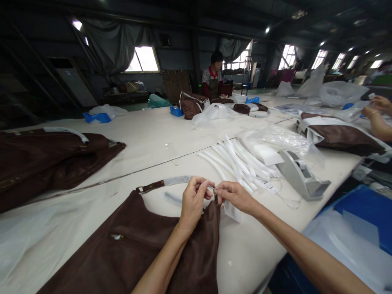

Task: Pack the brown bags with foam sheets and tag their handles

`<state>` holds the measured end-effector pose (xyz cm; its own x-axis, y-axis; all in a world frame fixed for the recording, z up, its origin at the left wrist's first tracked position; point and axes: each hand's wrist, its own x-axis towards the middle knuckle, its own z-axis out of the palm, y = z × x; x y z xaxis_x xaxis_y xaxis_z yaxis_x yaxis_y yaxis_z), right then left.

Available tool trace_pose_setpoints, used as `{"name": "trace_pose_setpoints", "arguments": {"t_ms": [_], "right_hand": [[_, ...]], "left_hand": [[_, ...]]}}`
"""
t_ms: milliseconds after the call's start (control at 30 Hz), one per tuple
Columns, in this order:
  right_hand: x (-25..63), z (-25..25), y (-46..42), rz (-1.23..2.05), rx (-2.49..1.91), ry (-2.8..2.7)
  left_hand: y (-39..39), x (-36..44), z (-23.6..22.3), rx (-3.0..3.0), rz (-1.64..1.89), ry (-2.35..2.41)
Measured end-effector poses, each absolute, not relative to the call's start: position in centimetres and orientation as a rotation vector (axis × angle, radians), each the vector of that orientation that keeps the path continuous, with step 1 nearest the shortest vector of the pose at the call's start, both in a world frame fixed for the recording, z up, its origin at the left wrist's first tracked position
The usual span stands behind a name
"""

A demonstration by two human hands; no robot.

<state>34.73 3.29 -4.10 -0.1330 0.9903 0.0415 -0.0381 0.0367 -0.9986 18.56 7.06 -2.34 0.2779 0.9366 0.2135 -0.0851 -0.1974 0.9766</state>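
A brown leather bag point(134, 245) lies flat on the white table point(153, 139) in front of me. Its strap point(174, 181) is wrapped in white foam and arcs from a metal ring at the left to my hands. My left hand point(192, 200) pinches the strap end at the bag's top right corner, fingers closed. My right hand point(234, 196) meets it from the right, fingers pinched on the small metal fitting there, with a white tag point(232, 211) hanging just below.
A bundle of white foam strips point(235, 161) lies beyond my hands, beside a grey tape dispenser point(301, 173) and clear plastic bags point(275, 136). More brown bags lie at left point(45, 163) and right point(337, 136). A person point(212, 79) works at the far end; another person's hands point(378, 110) show at right. Blue bins point(364, 204) stand at lower right.
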Motion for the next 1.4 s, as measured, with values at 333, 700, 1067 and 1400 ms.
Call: {"name": "trace_pose_setpoints", "arguments": {"t_ms": [333, 700, 1067, 1400], "right_hand": [[34.7, -5.2, 3.1, 1.218, -1.127, -1.191], [34.3, -5.4, 2.8, 1.017, -1.271, -1.314], [34.4, -6.0, 2.6, 0.806, -1.422, -1.397], [34.4, -5.2, 1.4, 0.864, -1.394, -1.402]], "left_hand": [[7.0, 17.7, -3.2, 1.574, 0.818, 0.899], [7.6, 18.8, -4.3, 1.811, 0.841, 0.887], [7.7, 18.9, -5.3, 1.590, 0.895, 0.854], [7.0, 19.0, -3.9, 1.367, 0.841, 0.787]]}}
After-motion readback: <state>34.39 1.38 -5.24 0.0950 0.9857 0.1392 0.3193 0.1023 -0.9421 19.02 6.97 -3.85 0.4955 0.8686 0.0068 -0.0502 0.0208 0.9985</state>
